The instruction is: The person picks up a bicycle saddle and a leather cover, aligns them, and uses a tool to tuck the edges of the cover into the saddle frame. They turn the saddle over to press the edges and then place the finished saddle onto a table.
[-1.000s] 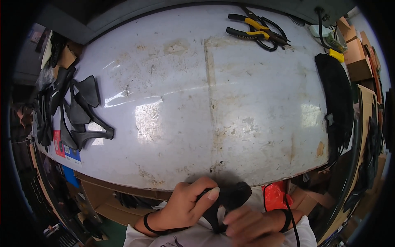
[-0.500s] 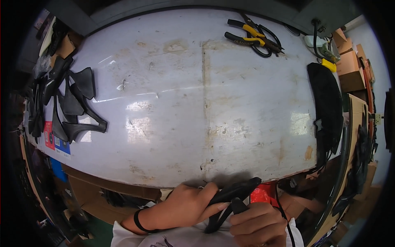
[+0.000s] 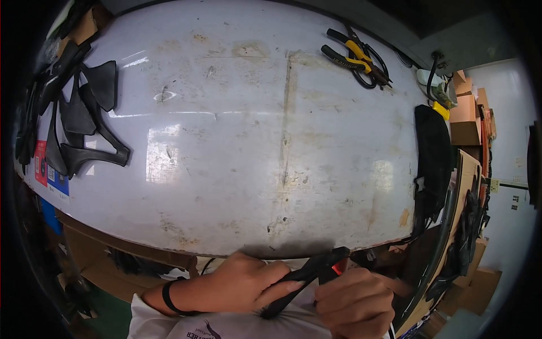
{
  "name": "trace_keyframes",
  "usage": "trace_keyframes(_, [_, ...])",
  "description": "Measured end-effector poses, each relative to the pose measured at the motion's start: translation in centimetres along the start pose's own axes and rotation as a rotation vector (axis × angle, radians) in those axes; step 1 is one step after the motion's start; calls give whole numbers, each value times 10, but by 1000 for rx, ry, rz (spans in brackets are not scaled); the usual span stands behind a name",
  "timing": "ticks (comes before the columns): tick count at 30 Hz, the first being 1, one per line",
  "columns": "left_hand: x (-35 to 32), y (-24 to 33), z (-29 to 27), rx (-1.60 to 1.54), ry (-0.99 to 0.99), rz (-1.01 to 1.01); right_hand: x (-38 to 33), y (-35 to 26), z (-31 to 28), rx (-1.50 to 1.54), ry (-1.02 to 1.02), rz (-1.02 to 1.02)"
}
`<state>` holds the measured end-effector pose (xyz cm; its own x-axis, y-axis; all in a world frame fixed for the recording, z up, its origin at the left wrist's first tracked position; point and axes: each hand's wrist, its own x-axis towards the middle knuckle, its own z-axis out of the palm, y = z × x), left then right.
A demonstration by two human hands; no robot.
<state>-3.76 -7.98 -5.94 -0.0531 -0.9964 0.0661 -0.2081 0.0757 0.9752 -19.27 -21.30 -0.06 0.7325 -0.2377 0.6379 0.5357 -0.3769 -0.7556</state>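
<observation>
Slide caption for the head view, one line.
Left hand grips a black piece, right hand close beside it, at a white table; yellow-black pliers lie far right.

The left hand [image 3: 243, 282] covers the middle part of the black piece [image 3: 316, 265], so its full shape cannot be seen. The right hand [image 3: 355, 302] is curled and a little blurred; what its fingers enclose is hidden. Behind them, only a small bit of a red thing [image 3: 341, 266] shows. The white shirt [image 3: 164, 316] is cut by the lower edge. The pliers [image 3: 355, 59] partly hide a black-handled tool [image 3: 370, 86].
</observation>
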Motion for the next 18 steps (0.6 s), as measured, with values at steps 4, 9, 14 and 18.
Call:
trace_keyframes(4, [1,-2,-5,-4,6,37,-18,1,33,51,375,-172])
trace_keyframes(9, [-6,-2,-3,-100,42,15,9,-13,17,-65,108,40])
trace_keyframes(14, [0,-6,-5,-66,49,79,-14,-7,30,149,265,-124])
trace_keyframes(18, [-5,-8,-2,-50,65,91,-8,-14,50,-145,343,17])
